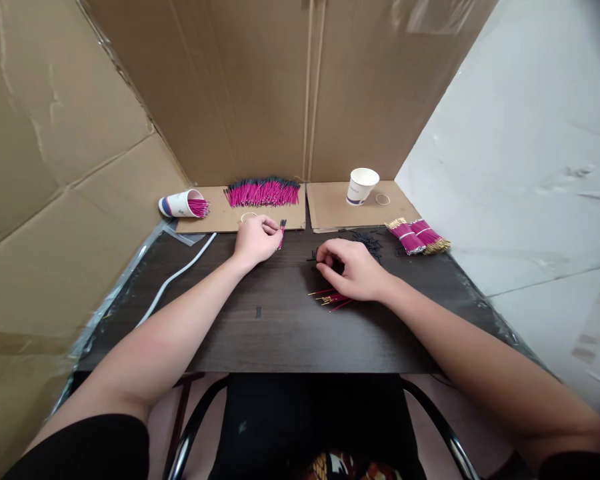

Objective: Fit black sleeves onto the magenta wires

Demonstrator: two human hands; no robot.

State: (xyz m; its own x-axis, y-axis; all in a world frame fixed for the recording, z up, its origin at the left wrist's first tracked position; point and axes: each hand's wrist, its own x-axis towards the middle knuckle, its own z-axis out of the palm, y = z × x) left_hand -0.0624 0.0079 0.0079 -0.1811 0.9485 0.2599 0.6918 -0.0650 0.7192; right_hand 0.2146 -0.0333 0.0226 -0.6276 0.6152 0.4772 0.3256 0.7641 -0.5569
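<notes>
My left hand (pixel 254 240) rests on the dark table (pixel 260 333), fingers pinched on a thin pink wire with a black end (pixel 282 232). My right hand (pixel 353 268) lies palm down, its fingertips curled over small black pieces (pixel 367 241) scattered on the table. A small bunch of pink wires with gold tips (pixel 329 297) sticks out from under its palm. What the right fingers hold, if anything, is hidden.
A row of pink wires (pixel 263 192) lies on cardboard at the back. A tipped paper cup (pixel 180 204) holds more wires at left. An upright paper cup (pixel 363 185) stands at back right. Two banded wire bundles (pixel 416 235) lie right. Cardboard walls surround the table; a white cable (pixel 175 277) runs left.
</notes>
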